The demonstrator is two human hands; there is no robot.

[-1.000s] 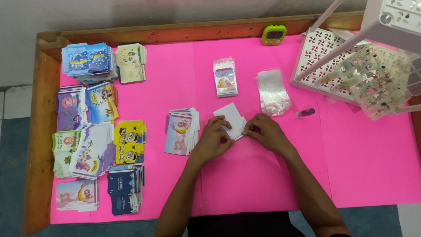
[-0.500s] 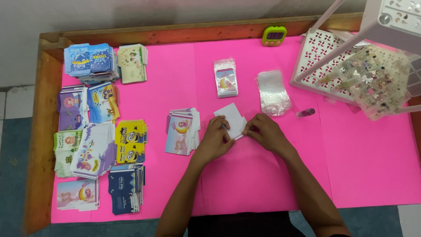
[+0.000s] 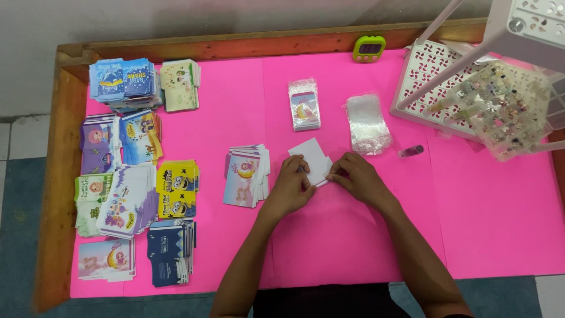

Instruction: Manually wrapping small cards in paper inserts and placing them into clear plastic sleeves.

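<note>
While the left hand (image 3: 289,185) and right hand (image 3: 359,178) pinch the near edges of a white folded card (image 3: 312,158) lying on the pink table cover (image 3: 482,224), the card appears light, thin and easily creased, best gripped at its edges.

— How are the hands placed?
— Both forearms reach forward; the left hand (image 3: 290,185) and right hand (image 3: 356,178) lie close together, palms down, fingers curled, fingertips pinching.
</note>
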